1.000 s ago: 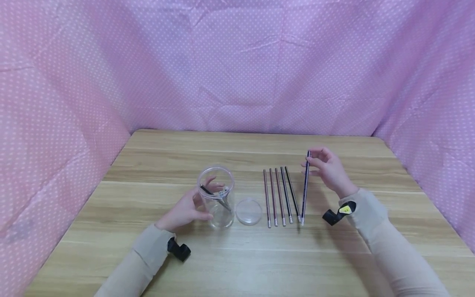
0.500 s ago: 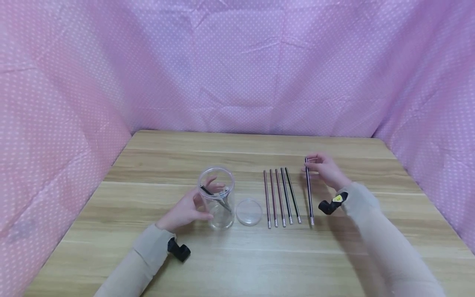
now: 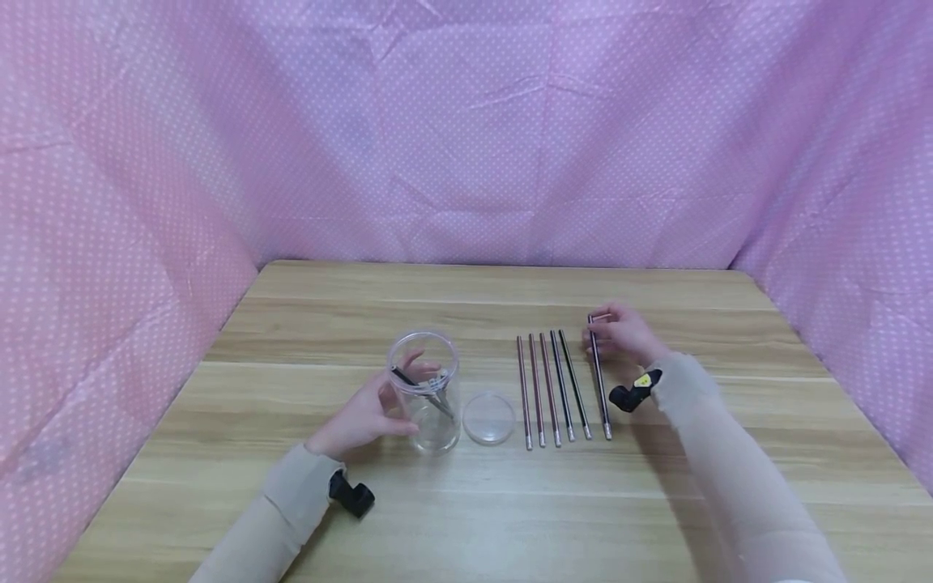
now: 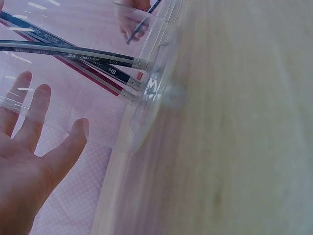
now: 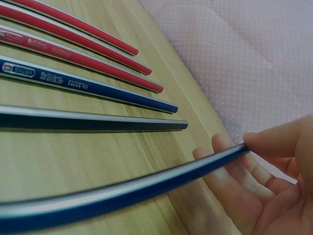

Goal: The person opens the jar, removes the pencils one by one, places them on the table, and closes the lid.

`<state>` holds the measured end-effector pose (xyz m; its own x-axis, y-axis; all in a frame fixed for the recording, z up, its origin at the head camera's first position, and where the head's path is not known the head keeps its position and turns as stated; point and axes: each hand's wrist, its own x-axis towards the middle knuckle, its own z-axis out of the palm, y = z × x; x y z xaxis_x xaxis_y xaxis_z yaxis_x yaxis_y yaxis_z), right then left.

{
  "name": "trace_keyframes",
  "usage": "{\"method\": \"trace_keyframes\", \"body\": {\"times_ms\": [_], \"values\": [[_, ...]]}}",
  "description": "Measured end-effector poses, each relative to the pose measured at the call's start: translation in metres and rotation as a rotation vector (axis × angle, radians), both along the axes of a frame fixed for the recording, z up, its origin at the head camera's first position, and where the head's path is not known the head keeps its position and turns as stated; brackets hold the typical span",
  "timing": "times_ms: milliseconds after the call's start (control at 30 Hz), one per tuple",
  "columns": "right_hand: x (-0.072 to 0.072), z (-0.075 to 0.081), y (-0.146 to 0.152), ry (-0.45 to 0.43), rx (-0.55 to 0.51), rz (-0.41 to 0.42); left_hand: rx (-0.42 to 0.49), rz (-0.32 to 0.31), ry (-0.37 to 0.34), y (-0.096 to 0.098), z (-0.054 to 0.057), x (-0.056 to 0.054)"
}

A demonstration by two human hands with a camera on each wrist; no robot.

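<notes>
My left hand (image 3: 364,417) holds a clear plastic jar (image 3: 453,405) upright, thumb at the near side and fingers round the back. Inside the jar lean several pencils (image 4: 73,50), dark and red, with metal-banded ends at its bottom. At the right, my right hand (image 3: 619,334) pinches a dark blue pencil (image 3: 599,380) by its far end between thumb and fingertips. That pencil's metal-banded end points toward me, low over the table. To its left lie three red pencils (image 5: 73,51), one blue pencil (image 5: 107,91) and one dark green pencil (image 5: 98,122), side by side.
A round clear lid (image 3: 490,419) lies between the jar and the pencil row. The wooden table (image 3: 466,518) ends at a pink dotted curtain (image 3: 466,146) behind and on both sides. Each wrist wears a black camera (image 3: 353,495).
My right hand has lowered the pencil's far end, and the pencil has shifted to the right, then slightly back left, ending beside the row. The left hand and jar stay put.
</notes>
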<state>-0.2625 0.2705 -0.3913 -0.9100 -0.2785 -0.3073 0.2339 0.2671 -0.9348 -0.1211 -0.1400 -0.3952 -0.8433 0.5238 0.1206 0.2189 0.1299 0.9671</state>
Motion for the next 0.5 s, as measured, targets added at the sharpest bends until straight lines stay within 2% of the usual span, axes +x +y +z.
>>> {"method": "trace_keyframes", "body": {"times_ms": [367,500], "values": [[-0.008,-0.012,-0.006,-0.013,0.006,0.026,0.025,-0.009,0.011,0.0,0.0,0.001],[-0.009,-0.014,-0.01,-0.001,0.038,0.043,0.018,-0.003,0.021,0.0,0.0,0.001]]}}
